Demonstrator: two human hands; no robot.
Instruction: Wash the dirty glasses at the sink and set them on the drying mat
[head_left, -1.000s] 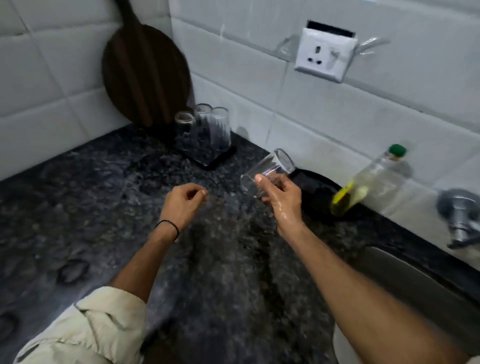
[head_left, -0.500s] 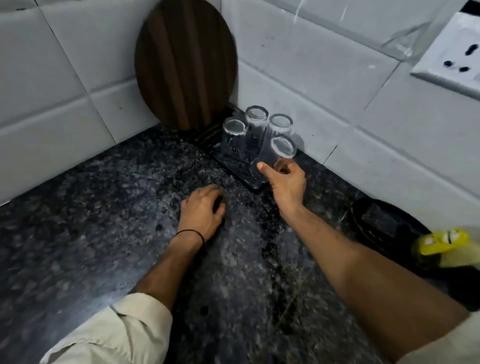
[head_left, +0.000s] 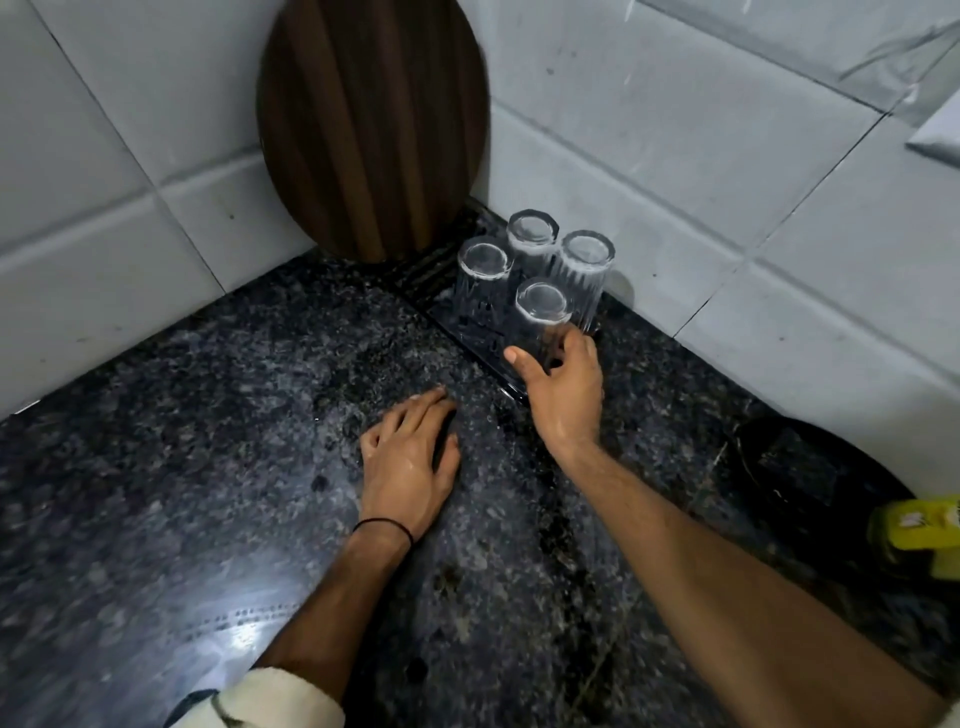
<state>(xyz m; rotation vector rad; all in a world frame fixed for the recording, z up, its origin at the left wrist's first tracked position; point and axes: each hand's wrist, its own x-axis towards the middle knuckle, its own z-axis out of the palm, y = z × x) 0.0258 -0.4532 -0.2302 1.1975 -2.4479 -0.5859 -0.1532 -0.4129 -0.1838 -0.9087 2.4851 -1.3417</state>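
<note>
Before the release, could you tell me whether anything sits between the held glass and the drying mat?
Nothing visible does. The held glass is inverted over the drying mat in the right hand; three other glasses stand behind it.

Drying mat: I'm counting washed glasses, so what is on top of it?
Three glasses stand upside down on the mat; the right hand grips a fourth glass, inverted, over its near end. That rim is behind the hand, so contact cannot be seen.
</note>
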